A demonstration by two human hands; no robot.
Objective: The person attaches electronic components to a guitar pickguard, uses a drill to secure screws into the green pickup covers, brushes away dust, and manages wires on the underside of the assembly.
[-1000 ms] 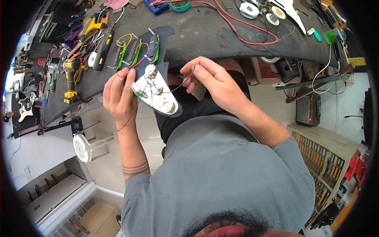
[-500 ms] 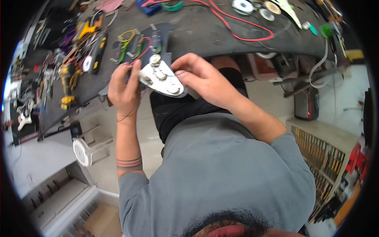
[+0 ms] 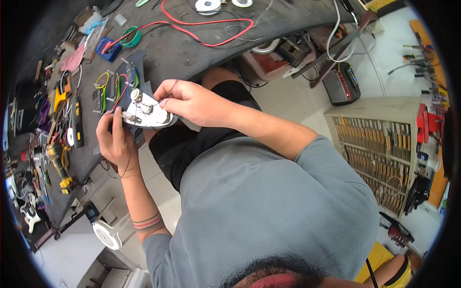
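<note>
An electric guitar pickguard (image 3: 141, 60) lies back side up at the bench's front edge, partly over my lap. Its white lower part (image 3: 148, 115) carries several round metal potentiometers (image 3: 136, 94). Beyond them, green-edged pickups (image 3: 103, 102) stand in the dark part, with yellow and red wires looping over. My left hand (image 3: 115, 141) closes thumb and finger at the pickguard's left edge, where the red wire ends; the exact grip is partly hidden. On the other side my right hand (image 3: 189, 103) pinches a thin dark wire over the white part, close to the potentiometers.
A red cable (image 3: 216, 44) curves across the dark bench (image 3: 192, 60). Near it are a green ring-shaped dish (image 3: 130, 37) and wire spools (image 3: 208, 6). Tools and a yellow-black drill (image 3: 58, 165) crowd the left. Right stands a file rack (image 3: 374, 149); a person in yellow (image 3: 382, 261) is lower right.
The view has swung, so bench, pickguard and hands sit further left and the right side shows more. My right hand stays at the pickguard, and a dark wire now shows at its fingertips.
</note>
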